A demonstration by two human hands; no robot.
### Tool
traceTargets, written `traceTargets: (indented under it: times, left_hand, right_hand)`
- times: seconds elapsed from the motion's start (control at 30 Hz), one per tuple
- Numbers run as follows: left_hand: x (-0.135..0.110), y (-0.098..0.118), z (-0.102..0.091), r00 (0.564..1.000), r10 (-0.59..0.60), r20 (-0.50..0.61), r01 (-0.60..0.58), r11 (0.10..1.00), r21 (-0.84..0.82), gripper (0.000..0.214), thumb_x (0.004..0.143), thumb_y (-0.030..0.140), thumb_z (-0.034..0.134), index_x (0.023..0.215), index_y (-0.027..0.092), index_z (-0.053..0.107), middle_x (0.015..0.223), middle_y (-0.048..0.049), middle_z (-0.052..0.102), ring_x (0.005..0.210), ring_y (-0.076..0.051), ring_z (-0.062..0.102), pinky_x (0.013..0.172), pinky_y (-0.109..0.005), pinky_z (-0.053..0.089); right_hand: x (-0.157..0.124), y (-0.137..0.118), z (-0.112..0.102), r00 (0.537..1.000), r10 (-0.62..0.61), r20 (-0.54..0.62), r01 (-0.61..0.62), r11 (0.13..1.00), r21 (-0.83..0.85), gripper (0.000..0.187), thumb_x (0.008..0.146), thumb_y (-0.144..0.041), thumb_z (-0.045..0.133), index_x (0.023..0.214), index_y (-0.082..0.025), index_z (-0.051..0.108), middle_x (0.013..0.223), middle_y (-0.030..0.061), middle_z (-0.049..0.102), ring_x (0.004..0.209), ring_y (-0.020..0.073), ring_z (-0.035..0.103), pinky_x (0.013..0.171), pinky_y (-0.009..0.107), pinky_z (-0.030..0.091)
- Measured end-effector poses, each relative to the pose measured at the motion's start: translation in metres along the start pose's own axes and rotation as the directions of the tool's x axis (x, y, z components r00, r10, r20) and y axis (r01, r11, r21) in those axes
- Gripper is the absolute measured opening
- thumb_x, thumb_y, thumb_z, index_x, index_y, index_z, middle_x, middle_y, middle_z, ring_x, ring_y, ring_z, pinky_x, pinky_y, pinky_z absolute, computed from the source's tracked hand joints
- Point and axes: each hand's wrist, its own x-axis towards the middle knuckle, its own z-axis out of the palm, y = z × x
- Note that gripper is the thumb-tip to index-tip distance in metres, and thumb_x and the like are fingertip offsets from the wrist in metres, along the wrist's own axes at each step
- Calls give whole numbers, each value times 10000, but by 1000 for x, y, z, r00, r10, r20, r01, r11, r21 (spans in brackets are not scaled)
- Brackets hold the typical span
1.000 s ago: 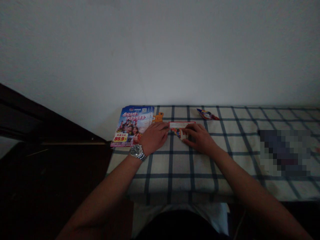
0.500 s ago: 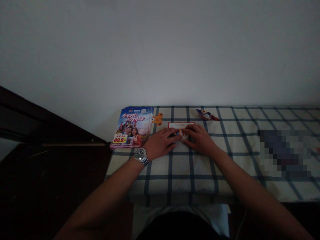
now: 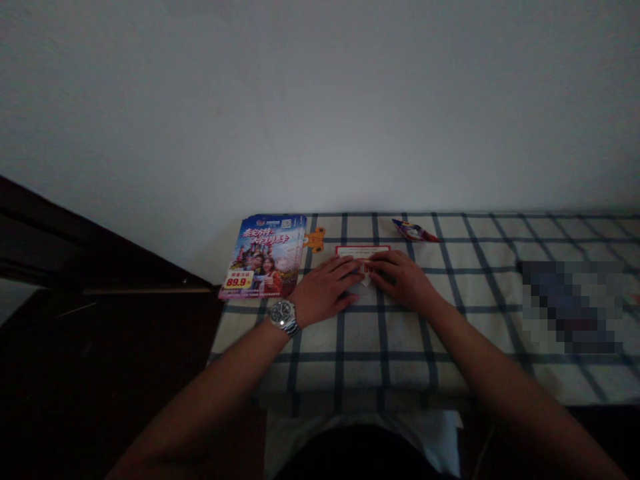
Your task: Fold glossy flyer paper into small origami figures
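Red-edged folded paper (image 3: pixel 363 252) sits under the left hand (image 3: pixel 325 291) and right hand (image 3: pixel 400 280), fingertips meeting, grip unclear; one leaflet stack (image 3: pixel 263 257), one orange cutout (image 3: pixel 315 240), one wrapper (image 3: pixel 415 231) lie on checked cloth (image 3: pixel 400 373).

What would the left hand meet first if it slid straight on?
The left hand would probably meet the small folded paper at its fingertips, with the right hand just beyond.

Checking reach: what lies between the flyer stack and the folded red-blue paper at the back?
Head view: an orange cut-out, right beside the flyer stack.
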Motion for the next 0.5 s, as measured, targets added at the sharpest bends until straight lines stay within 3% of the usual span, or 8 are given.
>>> traceTargets:
  times: [0.27, 0.5]
  left_hand:
    - [3, 2, 5, 1000, -26, 10, 26, 999, -30, 501, 1024, 450, 534, 1474, 232, 502, 1537, -81, 508, 1449, -265, 435, 1233, -472, 361]
    - [5, 5, 4, 999, -23, 26, 24, 1000, -17, 522, 1023, 468, 532, 1476, 211, 492, 1551, -78, 493, 1486, -245, 375, 1273, -448, 289]
  right_hand:
    - [-1, -2, -2, 1000, -10, -3, 10, 1000, -3, 241, 985, -282, 616, 1187, -235, 738, 1193, 108, 716, 1097, 275, 659, 975, 482, 571]
    - [0, -2, -4, 1000, -12, -7, 12, 1000, 10, 221, 988, -271, 607, 1157, -220, 741, 1189, 109, 735, 1102, 272, 680, 983, 475, 572]
